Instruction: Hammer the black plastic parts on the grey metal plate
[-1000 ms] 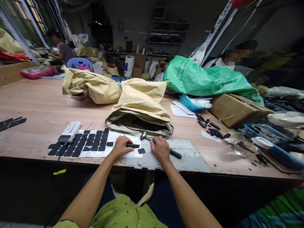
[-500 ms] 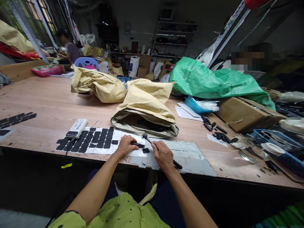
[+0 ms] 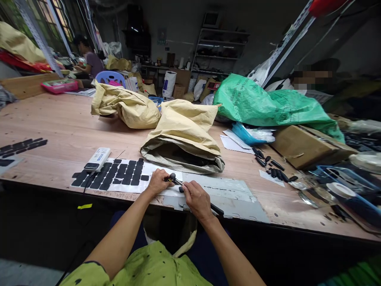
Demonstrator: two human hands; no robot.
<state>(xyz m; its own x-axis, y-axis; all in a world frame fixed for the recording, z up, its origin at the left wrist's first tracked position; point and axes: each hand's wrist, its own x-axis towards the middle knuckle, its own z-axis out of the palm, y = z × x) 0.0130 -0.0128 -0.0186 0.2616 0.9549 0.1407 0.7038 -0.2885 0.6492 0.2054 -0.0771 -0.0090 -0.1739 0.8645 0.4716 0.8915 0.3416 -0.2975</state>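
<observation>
My right hand (image 3: 195, 198) is closed round the black handle of a small hammer (image 3: 214, 208). The hammer's head (image 3: 172, 177) rests down on a small black part that my left hand (image 3: 157, 181) pinches against the table. Both hands lie over a grey metal plate (image 3: 235, 196) at the table's near edge. Just left of my left hand a white sheet (image 3: 149, 171) carries rows of several black square pads (image 3: 114, 177). A white remote-like device (image 3: 97, 159) lies at the sheet's far left corner.
An open tan paper sack (image 3: 184, 135) lies right behind my hands, a second tan sack (image 3: 125, 105) further back, and a green plastic bag (image 3: 268, 103) beside a cardboard box (image 3: 306, 145) to the right. Loose black parts (image 3: 272, 167) lie at right. Other people sit far left and right.
The hammer head was raised beyond my left hand; it has come down onto the part my left hand holds. My right hand shifted slightly left and nearer. The view moved a little.
</observation>
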